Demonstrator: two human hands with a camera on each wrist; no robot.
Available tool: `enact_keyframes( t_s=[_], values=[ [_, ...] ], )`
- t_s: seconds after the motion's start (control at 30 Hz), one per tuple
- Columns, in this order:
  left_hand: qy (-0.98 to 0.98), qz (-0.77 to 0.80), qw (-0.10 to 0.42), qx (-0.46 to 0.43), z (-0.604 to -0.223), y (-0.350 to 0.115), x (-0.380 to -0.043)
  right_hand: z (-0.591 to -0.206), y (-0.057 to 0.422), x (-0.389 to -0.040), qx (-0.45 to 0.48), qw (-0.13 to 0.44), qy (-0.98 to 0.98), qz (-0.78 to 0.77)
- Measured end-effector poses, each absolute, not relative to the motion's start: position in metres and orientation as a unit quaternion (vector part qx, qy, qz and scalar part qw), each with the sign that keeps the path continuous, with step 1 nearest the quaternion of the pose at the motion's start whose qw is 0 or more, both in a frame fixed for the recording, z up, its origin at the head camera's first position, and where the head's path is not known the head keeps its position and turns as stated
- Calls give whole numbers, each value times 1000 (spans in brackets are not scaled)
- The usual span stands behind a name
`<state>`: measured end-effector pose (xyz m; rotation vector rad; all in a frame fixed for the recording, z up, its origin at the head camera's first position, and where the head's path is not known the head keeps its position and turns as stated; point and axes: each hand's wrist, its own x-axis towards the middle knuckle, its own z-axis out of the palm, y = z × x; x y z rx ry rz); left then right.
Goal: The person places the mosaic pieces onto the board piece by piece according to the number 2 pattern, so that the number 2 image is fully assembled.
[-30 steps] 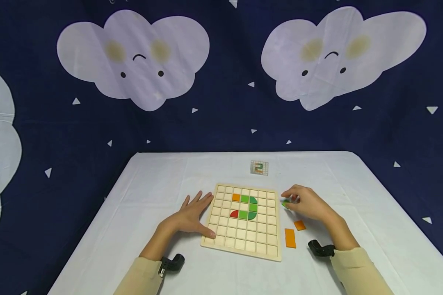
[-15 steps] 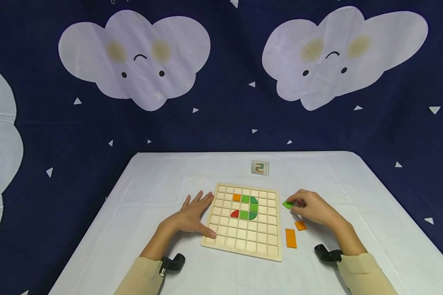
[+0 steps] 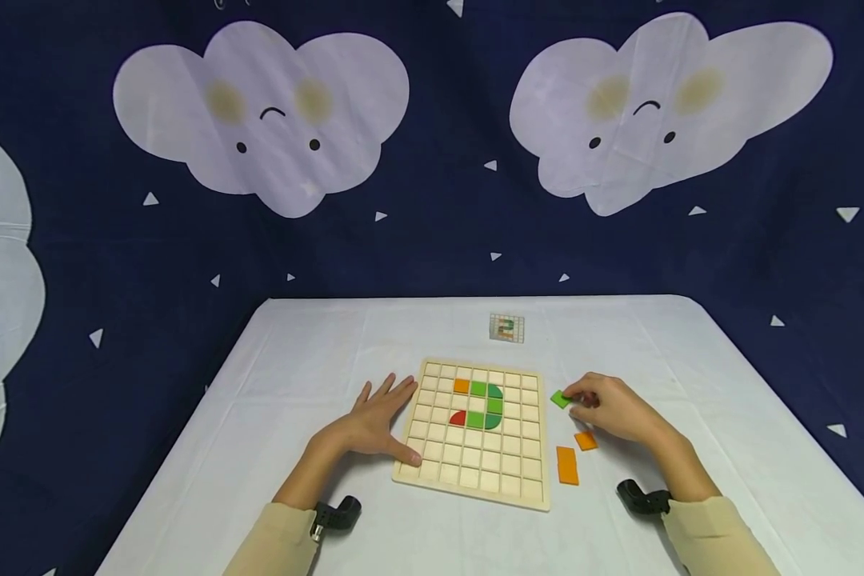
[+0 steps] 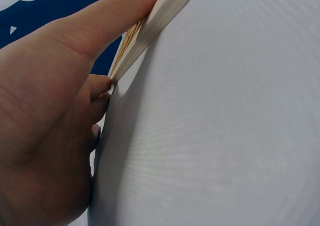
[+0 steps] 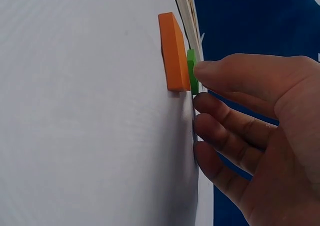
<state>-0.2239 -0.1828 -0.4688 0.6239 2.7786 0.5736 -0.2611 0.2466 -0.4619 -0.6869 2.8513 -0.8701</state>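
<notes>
My left hand (image 3: 363, 424) is spread at the left side of a pale wooden grid board (image 3: 475, 472), its thumb on the lower left corner and its fingertips at the upper left edge. In the left wrist view, that thumb lies along the board's rim (image 4: 162, 15). Right of the board, a green square tile (image 3: 559, 400) lies on the cloth. My right hand (image 3: 615, 406) is over it, index fingertip at the tile and thumb a little apart. Closer to me are a small orange square tile (image 3: 586, 441) and an orange rectangular tile (image 3: 566, 466).
On the board, an orange tile (image 3: 461, 386), a red quarter-round tile (image 3: 458, 418) and several green tiles (image 3: 494, 405) form a curve. Behind it lies a small pattern card (image 3: 507, 328). White cloth (image 3: 346, 336) covers the table; a dark blue curtain (image 3: 432, 248) hangs behind.
My right hand has shifted slightly right and towards me. The green tile, partly hidden under the fingers before, now shows flat, and the thumb has come away from it. My left hand has stayed put.
</notes>
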Motion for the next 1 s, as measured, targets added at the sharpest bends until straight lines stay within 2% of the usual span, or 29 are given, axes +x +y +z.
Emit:
enact_keyframes(
  t_s=[1.0],
  values=[
    [950, 193, 115, 215, -469, -182, -226, -463, 247, -262, -214, 42, 935, -280]
  ],
)
